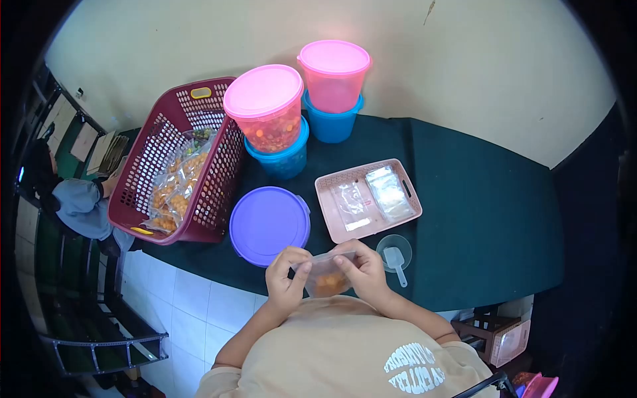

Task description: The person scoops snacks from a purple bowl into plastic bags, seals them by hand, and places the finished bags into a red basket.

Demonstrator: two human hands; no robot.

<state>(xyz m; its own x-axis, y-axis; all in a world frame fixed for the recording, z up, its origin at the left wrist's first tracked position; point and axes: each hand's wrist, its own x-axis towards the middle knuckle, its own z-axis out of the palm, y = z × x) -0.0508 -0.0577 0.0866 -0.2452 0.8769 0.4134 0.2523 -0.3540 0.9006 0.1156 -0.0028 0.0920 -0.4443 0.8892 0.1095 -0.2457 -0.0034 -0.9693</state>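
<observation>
A small clear plastic bag [330, 276] with orange snack pieces at its bottom is held up close to my body. My left hand [286, 277] pinches its upper left corner, and my right hand [363, 266] grips the upper right side, thumbs toward me. Just beyond my left hand sits a round tub with a purple lid [270, 225]. Ahead of my right hand lies a pink tray [336, 227] with clear plastic bags [389, 192] in it. A clear bowl [383, 247] with a small white scoop [395, 260] stands to the right of my right hand.
A maroon laundry basket [225, 169] at left holds several filled snack bags [179, 182]. Pink-lidded tubs [264, 99] are stacked on blue tubs [285, 159] by the wall. Dark green cloth covers the table [484, 219]. Another person [83, 205] sits at far left beyond the basket.
</observation>
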